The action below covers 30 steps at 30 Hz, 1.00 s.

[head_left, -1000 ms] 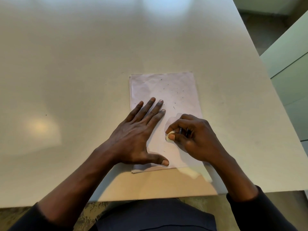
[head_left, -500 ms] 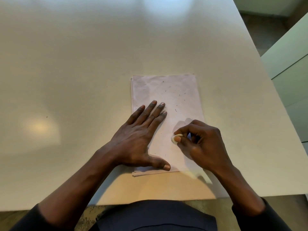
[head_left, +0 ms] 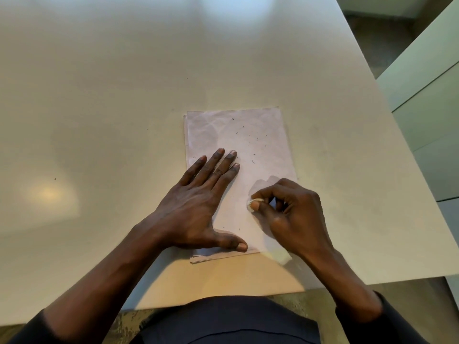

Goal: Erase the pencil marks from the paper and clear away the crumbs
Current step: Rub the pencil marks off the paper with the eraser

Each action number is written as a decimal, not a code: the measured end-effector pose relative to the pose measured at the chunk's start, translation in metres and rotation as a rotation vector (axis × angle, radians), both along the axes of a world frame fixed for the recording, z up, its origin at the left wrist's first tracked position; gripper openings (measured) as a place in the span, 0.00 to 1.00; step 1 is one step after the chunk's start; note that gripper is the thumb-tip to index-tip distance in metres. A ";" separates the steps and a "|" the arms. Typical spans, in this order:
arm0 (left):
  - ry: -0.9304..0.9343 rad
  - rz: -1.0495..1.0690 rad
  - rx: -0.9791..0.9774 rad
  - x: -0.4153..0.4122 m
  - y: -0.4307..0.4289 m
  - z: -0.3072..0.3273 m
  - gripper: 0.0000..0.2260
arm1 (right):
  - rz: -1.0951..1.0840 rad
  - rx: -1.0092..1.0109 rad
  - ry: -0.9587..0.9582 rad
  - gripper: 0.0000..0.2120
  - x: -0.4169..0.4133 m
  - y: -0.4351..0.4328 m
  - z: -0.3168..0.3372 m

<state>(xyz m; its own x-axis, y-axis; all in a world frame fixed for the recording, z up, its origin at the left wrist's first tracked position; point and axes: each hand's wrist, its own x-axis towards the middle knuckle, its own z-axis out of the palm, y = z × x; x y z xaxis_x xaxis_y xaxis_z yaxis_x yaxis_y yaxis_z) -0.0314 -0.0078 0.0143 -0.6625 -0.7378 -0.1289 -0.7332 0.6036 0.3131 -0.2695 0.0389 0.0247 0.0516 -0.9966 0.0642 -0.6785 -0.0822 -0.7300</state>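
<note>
Left hand (head_left: 198, 207) flat on paper (head_left: 248, 135), fingers straight, right hand (head_left: 293, 214) pinching eraser (head_left: 251, 201) against the sheet, dark crumbs (head_left: 253, 161) scattered far, pale table (head_left: 124, 95)

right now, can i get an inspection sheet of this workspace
surface: pale glossy table, light reflections.
job's things: paper flat near the front edge; white eraser on it; dark crumbs scattered, mostly over its far half.
clutter: one tiny dark speck at left.
hands: left hand flat on the paper; right hand pinches the eraser.
cables: nothing seen.
surroundings: pale cabinet at right; dark floor beyond.
</note>
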 end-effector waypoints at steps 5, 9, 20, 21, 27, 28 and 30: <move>-0.018 -0.003 0.001 -0.002 0.000 0.001 0.67 | -0.059 -0.041 0.012 0.05 0.014 -0.008 0.000; -0.015 -0.008 0.003 -0.001 0.000 0.001 0.67 | -0.040 -0.020 0.003 0.04 0.020 -0.009 -0.002; -0.015 -0.001 -0.008 -0.001 0.001 0.000 0.66 | -0.032 -0.027 0.010 0.04 0.022 -0.007 -0.002; -0.010 -0.001 -0.006 -0.001 0.001 0.000 0.66 | -0.038 -0.016 0.011 0.04 0.015 -0.005 -0.002; 0.000 0.005 -0.007 0.000 0.001 -0.002 0.66 | -0.102 -0.031 0.010 0.04 -0.006 0.007 -0.001; -0.002 0.005 -0.008 0.000 0.000 -0.003 0.66 | -0.093 -0.040 0.012 0.04 0.000 0.006 -0.001; -0.007 -0.001 -0.010 0.000 0.000 -0.004 0.66 | -0.068 -0.050 0.019 0.05 0.013 0.004 -0.002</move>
<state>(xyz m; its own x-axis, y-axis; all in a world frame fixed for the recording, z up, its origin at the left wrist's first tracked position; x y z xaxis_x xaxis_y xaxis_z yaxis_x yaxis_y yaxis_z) -0.0317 -0.0081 0.0106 -0.6624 -0.7385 -0.1257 -0.7347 0.6076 0.3018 -0.2565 0.0426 0.0228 -0.0148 -0.9934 0.1135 -0.6978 -0.0710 -0.7128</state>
